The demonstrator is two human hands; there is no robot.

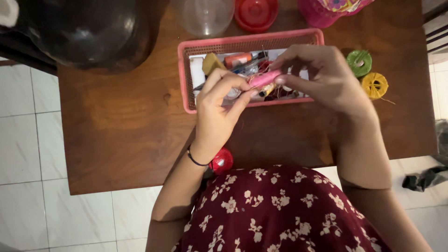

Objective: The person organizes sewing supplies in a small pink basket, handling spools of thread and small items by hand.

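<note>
Both forearms reach forward and angle inward, so the hands meet. The left hand [219, 100] (a dark band on its wrist) pinches with thumb and forefinger; the right hand [322, 77] curls its fingers, fingertips nearly touching the left's.

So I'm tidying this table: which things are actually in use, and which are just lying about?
In use:
left hand
right hand
small pink spool held between both hands
pink plastic mesh basket under them

Lying about:
green thread spool
yellow thread spool
red round lid
clear plastic cup
</note>
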